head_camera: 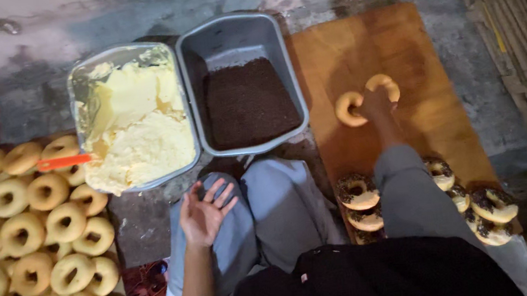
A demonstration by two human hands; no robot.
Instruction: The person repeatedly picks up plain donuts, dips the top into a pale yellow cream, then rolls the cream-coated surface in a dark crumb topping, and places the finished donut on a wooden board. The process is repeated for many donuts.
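Nearest the camera, the person's dark top and grey trousers [271, 214] fill the lower centre. The left hand [204, 212] rests palm-up on the left knee, fingers [220, 190] spread and holding nothing. The right hand [375, 102] reaches onto the brown wooden board [397, 38], fingers closed on 2 plain ring-shaped doughnut halves [364, 97] lying there. Along the board's near edge lie sprinkle-topped doughnuts [357, 191], on either side of the right forearm. Beyond the knees stand 2 grey rectangular tubs: 1 of pale yellow cream [138, 133] with an orange-handled spreader [64, 162], 1 of dark chocolate sprinkles [248, 103]. At far left, many plain golden ring doughnuts [27, 244] lie packed together.
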